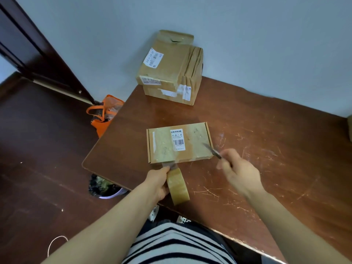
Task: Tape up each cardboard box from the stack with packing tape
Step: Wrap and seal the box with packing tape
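Flat box (179, 142) ahead of hands, left (159, 181) gripping tape roll (178, 185), right (239, 168) (blurred) clutching blade (212, 148)

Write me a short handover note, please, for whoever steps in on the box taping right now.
Left hand: holds the tape roll, its strip still joined to the flat box at the near edge.
Right hand: holds a small blade by the box's right end.
Stack: at the table's far edge, by the wall.
Done: tape lies across the flat box's top.
Left: cut the strip, then likely the stack.
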A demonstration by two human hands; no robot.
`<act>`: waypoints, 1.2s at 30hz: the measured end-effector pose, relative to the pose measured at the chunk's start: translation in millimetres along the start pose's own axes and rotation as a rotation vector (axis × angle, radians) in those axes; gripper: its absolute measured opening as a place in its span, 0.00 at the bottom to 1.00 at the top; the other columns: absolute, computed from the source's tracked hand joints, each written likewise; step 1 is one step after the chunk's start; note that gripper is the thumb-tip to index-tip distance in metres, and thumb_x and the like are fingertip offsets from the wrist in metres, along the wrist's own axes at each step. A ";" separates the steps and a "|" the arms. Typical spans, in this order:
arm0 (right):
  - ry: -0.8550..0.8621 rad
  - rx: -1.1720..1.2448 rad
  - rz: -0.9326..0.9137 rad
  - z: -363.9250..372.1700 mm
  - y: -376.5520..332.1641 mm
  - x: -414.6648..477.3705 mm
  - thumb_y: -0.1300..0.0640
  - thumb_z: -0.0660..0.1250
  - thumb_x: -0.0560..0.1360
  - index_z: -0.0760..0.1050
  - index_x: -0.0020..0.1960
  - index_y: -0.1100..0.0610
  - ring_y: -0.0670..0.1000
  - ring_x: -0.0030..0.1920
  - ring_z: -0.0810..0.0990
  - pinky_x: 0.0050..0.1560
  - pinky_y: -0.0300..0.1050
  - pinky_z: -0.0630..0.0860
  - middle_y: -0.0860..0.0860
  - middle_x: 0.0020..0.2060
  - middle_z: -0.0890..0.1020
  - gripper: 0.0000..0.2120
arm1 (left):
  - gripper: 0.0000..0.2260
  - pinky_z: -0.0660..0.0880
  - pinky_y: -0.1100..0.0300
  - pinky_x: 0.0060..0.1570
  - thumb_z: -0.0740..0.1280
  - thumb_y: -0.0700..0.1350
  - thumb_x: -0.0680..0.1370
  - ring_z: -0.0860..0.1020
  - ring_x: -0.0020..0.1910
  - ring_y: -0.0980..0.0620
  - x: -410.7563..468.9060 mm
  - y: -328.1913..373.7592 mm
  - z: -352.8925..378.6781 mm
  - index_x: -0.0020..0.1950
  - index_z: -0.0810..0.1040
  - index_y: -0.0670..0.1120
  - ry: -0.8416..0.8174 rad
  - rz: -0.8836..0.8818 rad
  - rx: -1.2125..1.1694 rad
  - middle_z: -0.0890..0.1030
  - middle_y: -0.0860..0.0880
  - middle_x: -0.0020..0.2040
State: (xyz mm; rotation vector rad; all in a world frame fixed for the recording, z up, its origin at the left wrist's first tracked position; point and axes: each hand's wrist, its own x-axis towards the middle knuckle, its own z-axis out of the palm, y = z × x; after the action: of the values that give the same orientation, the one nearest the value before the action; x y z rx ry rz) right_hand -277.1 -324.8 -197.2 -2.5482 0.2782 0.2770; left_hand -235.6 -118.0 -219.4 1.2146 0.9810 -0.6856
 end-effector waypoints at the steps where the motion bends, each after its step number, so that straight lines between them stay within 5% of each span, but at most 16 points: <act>1: -0.062 -0.043 -0.063 -1.9 -14.7 4.4 0.47 0.53 0.81 0.70 0.52 0.45 0.45 0.31 0.76 0.36 0.43 0.74 0.43 0.36 0.81 0.07 | 0.09 0.75 0.56 0.23 0.67 0.38 0.78 0.78 0.33 0.46 -0.9 0.6 0.3 0.54 0.73 0.34 0.001 0.003 0.004 0.78 0.41 0.39; 4: -0.212 -0.223 -0.244 4.5 -45.5 22.3 0.44 0.51 0.82 0.73 0.56 0.44 0.46 0.40 0.79 0.43 0.44 0.77 0.42 0.42 0.82 0.13 | 0.10 0.74 0.57 0.19 0.66 0.37 0.79 0.78 0.28 0.46 -1.2 1.5 -0.1 0.56 0.72 0.32 0.011 0.010 0.012 0.78 0.40 0.38; 7: -0.280 -0.422 -0.386 17.1 -61.0 41.0 0.47 0.51 0.83 0.71 0.63 0.45 0.53 0.46 0.79 0.38 0.43 0.72 0.47 0.46 0.81 0.14 | 0.12 0.74 0.58 0.19 0.67 0.37 0.78 0.78 0.31 0.45 4.9 0.4 -2.4 0.59 0.73 0.32 0.016 0.009 0.013 0.78 0.39 0.39; 11: -0.290 -0.664 -0.448 22.0 -74.4 56.2 0.57 0.55 0.80 0.72 0.53 0.53 0.55 0.39 0.74 0.27 0.40 0.59 0.49 0.36 0.74 0.08 | 0.13 0.76 0.57 0.22 0.68 0.38 0.78 0.79 0.34 0.45 12.1 -0.9 -3.6 0.59 0.74 0.33 0.016 0.000 0.013 0.79 0.40 0.41; 21: -0.376 -0.961 -0.561 24.4 -96.3 55.5 0.69 0.57 0.73 0.67 0.40 0.56 0.48 0.26 0.62 0.25 0.40 0.57 0.48 0.28 0.65 0.09 | 0.09 0.79 0.52 0.35 0.66 0.36 0.78 0.79 0.35 0.45 16.5 0.9 -4.1 0.57 0.75 0.36 0.029 0.004 0.013 0.80 0.41 0.41; 26: -0.349 -0.998 -0.609 38.1 -97.0 53.1 0.70 0.57 0.75 0.63 0.34 0.56 0.48 0.26 0.62 0.25 0.40 0.58 0.49 0.28 0.65 0.14 | 0.08 0.79 0.56 0.29 0.64 0.36 0.79 0.79 0.34 0.46 17.4 2.4 -4.5 0.57 0.75 0.36 0.050 0.009 0.009 0.80 0.41 0.41; 31: -0.375 -0.906 -0.490 30.6 -72.3 52.4 0.65 0.56 0.78 0.73 0.45 0.57 0.54 0.36 0.73 0.28 0.41 0.61 0.49 0.33 0.69 0.09 | 0.08 0.78 0.52 0.36 0.67 0.34 0.77 0.78 0.34 0.46 16.4 3.3 -2.2 0.55 0.76 0.37 0.030 0.010 0.032 0.79 0.42 0.40; 36: -0.441 -0.676 -0.233 17.8 -6.5 42.5 0.44 0.52 0.82 0.74 0.56 0.56 0.54 0.50 0.79 0.44 0.48 0.75 0.51 0.50 0.77 0.19 | 0.08 0.78 0.51 0.39 0.68 0.35 0.76 0.78 0.35 0.46 17.6 3.4 -1.8 0.56 0.77 0.38 0.028 0.005 0.048 0.79 0.42 0.41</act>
State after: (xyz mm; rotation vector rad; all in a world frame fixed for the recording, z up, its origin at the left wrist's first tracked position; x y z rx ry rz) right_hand -237.2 -315.6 -219.3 -3.0238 -0.3388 0.9565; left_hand -225.4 -114.3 -233.7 1.2707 0.9897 -0.6934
